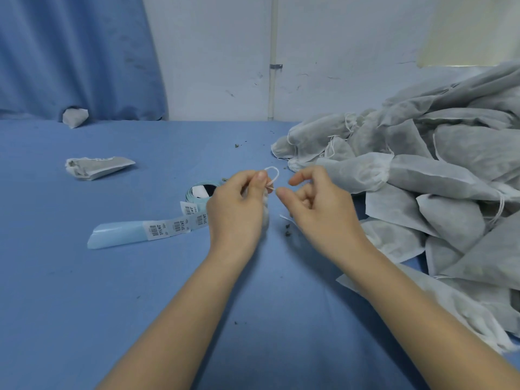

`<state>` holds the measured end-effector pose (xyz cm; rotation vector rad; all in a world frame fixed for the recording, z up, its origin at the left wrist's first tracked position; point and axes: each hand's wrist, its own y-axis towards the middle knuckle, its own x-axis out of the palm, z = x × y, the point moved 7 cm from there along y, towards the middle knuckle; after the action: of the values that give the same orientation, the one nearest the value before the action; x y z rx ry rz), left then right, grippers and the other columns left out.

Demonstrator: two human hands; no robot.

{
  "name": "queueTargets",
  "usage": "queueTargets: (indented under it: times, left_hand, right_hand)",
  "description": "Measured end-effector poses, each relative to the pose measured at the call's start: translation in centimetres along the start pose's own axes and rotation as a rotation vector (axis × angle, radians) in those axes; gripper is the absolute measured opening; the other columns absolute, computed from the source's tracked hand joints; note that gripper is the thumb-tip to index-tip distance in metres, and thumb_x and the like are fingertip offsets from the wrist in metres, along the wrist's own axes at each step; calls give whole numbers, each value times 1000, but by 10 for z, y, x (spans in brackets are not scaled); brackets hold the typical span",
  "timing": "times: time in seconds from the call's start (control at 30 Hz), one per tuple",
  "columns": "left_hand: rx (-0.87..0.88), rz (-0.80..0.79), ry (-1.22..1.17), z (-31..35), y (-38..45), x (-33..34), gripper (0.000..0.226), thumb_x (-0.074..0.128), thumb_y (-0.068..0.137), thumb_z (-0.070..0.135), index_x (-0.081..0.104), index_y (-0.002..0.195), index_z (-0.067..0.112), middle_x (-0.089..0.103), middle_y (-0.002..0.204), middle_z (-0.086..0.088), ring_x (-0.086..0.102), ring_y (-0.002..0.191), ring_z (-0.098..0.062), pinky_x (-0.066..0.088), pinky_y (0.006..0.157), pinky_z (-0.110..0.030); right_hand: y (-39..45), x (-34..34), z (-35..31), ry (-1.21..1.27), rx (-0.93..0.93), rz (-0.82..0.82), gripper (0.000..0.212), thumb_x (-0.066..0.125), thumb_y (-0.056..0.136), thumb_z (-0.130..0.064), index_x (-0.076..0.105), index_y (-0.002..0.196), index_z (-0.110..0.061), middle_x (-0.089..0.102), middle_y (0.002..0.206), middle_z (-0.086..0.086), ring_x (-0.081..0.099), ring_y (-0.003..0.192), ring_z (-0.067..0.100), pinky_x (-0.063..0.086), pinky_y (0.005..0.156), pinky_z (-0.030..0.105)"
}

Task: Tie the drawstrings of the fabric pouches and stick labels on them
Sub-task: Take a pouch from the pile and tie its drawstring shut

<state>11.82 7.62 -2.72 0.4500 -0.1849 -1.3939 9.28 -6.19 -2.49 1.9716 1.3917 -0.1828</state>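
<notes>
My left hand grips the gathered neck of a small white fabric pouch, most of it hidden behind the palm. A white drawstring loops up above my left thumb. My right hand sits just to the right with curled fingers, its thumb and fingertip pinching the string's end beside the loop. A roll of barcode labels on pale blue backing lies just left of my left hand, its strip trailing out to the left.
A large heap of grey-white pouches fills the right side of the blue-covered table. One pouch lies at the left and another by the blue curtain at the back. Dark crumbs dot the cloth.
</notes>
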Motion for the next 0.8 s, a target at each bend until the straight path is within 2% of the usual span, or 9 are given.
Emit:
queueTargets:
  times: [0.07, 0.17, 0.23, 0.3, 0.37, 0.5, 0.63, 0.73, 0.8]
  left_hand:
    - [-15, -25, -28, 0, 1, -2, 28, 54, 94, 23, 62, 68, 28, 65, 67, 16, 59, 69, -1, 45, 74, -22]
    - [28, -133, 17, 6, -2, 1, 28, 54, 94, 21, 61, 68, 29, 64, 65, 18, 59, 69, -2, 44, 71, -17]
    - [156, -180, 139, 15, -5, 2, 26, 55, 94, 20, 62, 70, 27, 65, 70, 13, 58, 73, -2, 39, 69, -12]
    - [313, -167, 301, 23, -8, 2, 20, 55, 94, 18, 67, 78, 17, 64, 74, 4, 54, 72, -9, 35, 66, -16]
    - [401, -116, 393, 28, -10, 2, 17, 57, 93, 15, 70, 83, 10, 65, 75, -5, 55, 72, -18, 33, 65, -22]
    - [459, -30, 473, 31, -16, 7, 16, 59, 91, 9, 71, 82, 4, 64, 73, -10, 55, 71, -26, 28, 66, -22]
    - [332, -33, 369, 23, -16, 8, 17, 55, 94, 15, 66, 84, 5, 62, 78, -2, 53, 76, -19, 32, 66, -22]
    - [126, -125, 247, 9, -11, 14, 19, 46, 98, 23, 55, 81, 20, 55, 75, 16, 49, 72, -5, 35, 66, -12]
    - [-12, -194, 159, -3, -9, 19, 26, 42, 99, 25, 50, 74, 22, 51, 67, 14, 47, 64, -7, 37, 64, -23]
  right_hand:
    - [0, -3, 7, 102, 90, -45, 6, 66, 87, -29, 64, 84, -25, 58, 59, -8, 50, 57, -2, 37, 58, 11]
    - [3, -6, 9, 125, 119, -81, 13, 68, 85, -32, 75, 80, -23, 67, 67, -4, 51, 59, 2, 37, 56, 12]
    - [4, -10, 7, 196, 142, -87, 14, 71, 81, -36, 76, 76, -24, 56, 53, -9, 41, 49, 2, 32, 49, 12]
    - [4, -10, 9, 325, 198, -98, 14, 74, 78, -36, 76, 71, -23, 37, 45, -12, 28, 45, 6, 25, 44, 13]
    - [2, -7, 12, 449, 254, -116, 19, 71, 81, -31, 75, 66, -20, 30, 48, -11, 21, 48, 10, 21, 42, 15]
    - [-2, -4, 11, 580, 276, -140, 21, 68, 85, -28, 73, 67, -18, 40, 49, -15, 29, 44, 4, 24, 40, 10]
    - [-6, -6, 8, 517, 235, -45, 7, 69, 83, -13, 75, 80, -12, 57, 49, -18, 47, 40, -3, 32, 43, 5]
    - [-8, 3, 18, 715, 400, -64, 9, 67, 82, -10, 75, 76, -9, 43, 51, -9, 28, 41, 5, 24, 38, 14]
    - [-11, 16, 17, 938, 531, -192, 11, 67, 77, -9, 73, 68, -10, 31, 53, -8, 19, 43, 5, 18, 35, 15]
